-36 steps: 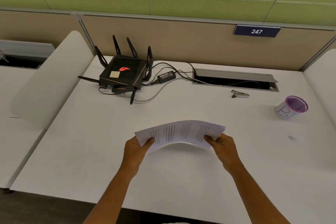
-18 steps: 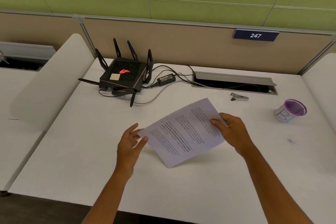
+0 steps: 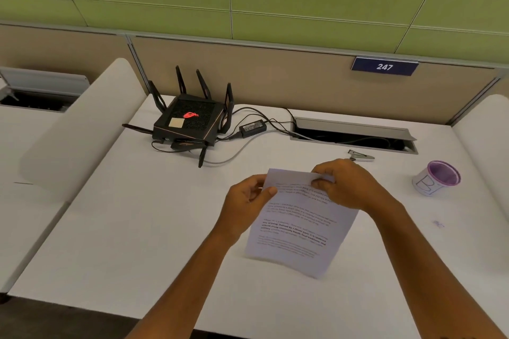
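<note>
Behind the right hand [image 3: 348, 186], the sheet's [image 3: 297, 224] top corner hides.

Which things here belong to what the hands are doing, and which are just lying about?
In hand: printed sheet, pinched by left hand and right hand.
Lying about: router, power adapter, small stapler, purple-rimmed cup.
</note>
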`<state>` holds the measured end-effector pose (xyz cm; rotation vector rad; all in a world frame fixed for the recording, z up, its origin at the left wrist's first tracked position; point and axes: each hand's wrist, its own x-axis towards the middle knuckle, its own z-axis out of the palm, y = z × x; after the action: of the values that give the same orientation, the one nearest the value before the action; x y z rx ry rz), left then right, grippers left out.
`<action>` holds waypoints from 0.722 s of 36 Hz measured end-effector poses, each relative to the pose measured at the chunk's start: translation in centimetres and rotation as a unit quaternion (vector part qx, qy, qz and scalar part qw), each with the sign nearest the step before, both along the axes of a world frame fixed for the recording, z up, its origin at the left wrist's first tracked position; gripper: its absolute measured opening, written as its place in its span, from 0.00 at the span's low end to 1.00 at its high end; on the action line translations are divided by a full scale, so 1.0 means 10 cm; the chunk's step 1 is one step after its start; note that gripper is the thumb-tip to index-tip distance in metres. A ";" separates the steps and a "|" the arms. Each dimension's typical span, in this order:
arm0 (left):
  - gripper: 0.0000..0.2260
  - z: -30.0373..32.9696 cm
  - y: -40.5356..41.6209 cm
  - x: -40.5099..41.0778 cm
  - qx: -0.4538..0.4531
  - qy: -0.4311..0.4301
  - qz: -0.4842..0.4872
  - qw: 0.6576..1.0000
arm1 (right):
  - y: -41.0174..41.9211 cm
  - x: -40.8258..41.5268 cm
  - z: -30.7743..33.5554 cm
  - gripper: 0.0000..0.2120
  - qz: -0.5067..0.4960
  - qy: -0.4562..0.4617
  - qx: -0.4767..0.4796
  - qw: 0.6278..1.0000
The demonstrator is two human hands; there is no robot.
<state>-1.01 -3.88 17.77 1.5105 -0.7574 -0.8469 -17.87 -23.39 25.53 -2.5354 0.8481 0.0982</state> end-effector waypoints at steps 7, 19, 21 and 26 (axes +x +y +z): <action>0.09 -0.07 0.03 -0.11 0.013 0.079 0.022 0.997 | -0.01 -0.02 0.10 0.07 0.003 0.033 0.033 0.999; 0.08 -0.19 -0.04 -0.35 0.043 0.146 0.045 0.987 | -0.16 -0.10 -0.03 0.02 -0.010 0.052 0.107 0.993; 0.07 -0.21 -0.06 -0.40 0.050 0.150 0.048 0.986 | -0.18 -0.12 -0.07 0.03 -0.007 0.055 0.110 0.992; 0.08 -0.29 -0.12 -0.49 0.067 0.137 0.085 0.985 | -0.31 -0.15 -0.20 0.05 -0.007 0.046 0.135 0.990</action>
<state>-5.89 -5.09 14.91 1.5135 -0.3691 -0.9667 -19.33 -26.47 23.55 -2.2851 0.8255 0.3067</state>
